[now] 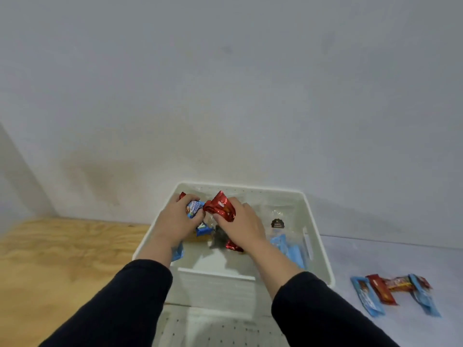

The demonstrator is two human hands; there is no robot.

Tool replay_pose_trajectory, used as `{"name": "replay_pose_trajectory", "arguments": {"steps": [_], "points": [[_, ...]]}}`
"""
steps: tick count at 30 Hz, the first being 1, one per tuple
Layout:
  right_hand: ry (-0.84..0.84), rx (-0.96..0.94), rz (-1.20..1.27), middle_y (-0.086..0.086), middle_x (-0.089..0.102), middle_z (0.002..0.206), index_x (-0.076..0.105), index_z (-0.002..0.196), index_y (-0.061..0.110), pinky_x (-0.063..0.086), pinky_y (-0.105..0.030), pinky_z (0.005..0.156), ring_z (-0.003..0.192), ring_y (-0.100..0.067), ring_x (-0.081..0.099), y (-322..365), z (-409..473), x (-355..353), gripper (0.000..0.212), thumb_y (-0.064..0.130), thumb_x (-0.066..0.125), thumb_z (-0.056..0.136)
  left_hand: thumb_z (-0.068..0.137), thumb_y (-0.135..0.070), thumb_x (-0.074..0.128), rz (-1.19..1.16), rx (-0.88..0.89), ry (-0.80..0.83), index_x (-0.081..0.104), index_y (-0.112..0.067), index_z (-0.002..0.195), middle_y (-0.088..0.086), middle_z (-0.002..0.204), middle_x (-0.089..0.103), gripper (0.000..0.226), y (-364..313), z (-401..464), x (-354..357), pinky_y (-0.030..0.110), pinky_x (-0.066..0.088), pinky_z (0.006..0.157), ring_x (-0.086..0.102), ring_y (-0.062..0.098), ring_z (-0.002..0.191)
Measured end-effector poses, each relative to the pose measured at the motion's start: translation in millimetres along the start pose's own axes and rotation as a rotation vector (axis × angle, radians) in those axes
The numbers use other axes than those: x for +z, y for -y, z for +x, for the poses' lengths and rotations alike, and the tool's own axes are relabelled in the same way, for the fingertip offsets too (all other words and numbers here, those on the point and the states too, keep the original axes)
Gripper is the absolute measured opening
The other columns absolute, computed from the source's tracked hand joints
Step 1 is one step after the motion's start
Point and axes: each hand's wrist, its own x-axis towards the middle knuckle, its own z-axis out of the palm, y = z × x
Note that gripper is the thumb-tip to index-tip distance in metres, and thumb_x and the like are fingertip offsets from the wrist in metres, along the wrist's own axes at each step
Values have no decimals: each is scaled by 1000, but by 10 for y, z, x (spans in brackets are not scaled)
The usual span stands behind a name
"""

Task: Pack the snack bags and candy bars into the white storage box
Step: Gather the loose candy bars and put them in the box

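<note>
A pale wall [225, 83] filled the upper half of the view. Below it lay the tabletop [388, 256], whitish on the right, with a bare plywood board [62, 259] on the left. The white storage box [323, 236] stood against the wall, its perforated sides and a slot handle visible on the right wall. Two arms in dark sleeves [120, 304] reached into it from the near side.

Inside the box, the left hand [175, 221] had its grip curled around a blue-and-white snack bag [194, 207], with a bit of red wrapper showing at the knuckles. Just beside it, the right hand [240, 226] held a shiny red candy bar [221, 206] in a closed grip, the wrapper standing up above the fingers. Under the hands lay more packets: a clear bag with a dark label [276, 222] near the right wall, light blue wrappers [288, 249] along that same side, another red wrapper [233, 246] below the right wrist, and a blue packet [203, 230] between the hands.

Outside the box, well to its right on the tabletop, a small cluster of blue and red candy bars [395, 291] lay touching and overlapping one another.
</note>
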Motion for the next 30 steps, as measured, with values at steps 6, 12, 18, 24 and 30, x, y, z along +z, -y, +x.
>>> {"name": "replay_pose_trajectory", "arguments": {"steps": [6,12,18,24,30], "points": [[448,100,-199,-6,42,149,32,145,33,38,-39,106,130,-28,45,-108,-55,269,60,46,52,90,90,-38,57,138,-109,549,49,-29,136,6,141,48,48,361,-34,170,33,39,102,52,25,122],[419,45,-385,-6,59,130,53,131,25,45,-33,90,115,-26,56,-7,-10,99,39,32,51,93,90,-37,57,137,-82,625,55,-27,131,7,145,44,43,202,57,174,33,36,106,48,24,127],[230,91,-439,0,54,138,50,133,31,42,-36,100,125,-22,51,-131,-128,-458,43,38,52,91,88,-39,57,176,84,610,54,-26,130,4,142,50,44,-404,208,178,37,38,106,49,23,127],[83,267,-546,2,54,137,50,132,33,41,-39,101,127,-22,48,-654,-561,-1316,41,40,48,92,91,-34,53,165,324,614,53,-24,132,5,142,48,42,-1432,103,478,36,36,106,46,24,129],[7,513,-555,1,52,138,51,131,33,43,-39,100,127,-22,48,-1377,-1222,-2105,40,40,48,92,92,-34,50,131,553,692,54,-24,130,6,142,47,39,-2401,-297,1073,36,34,108,43,24,131]]}}
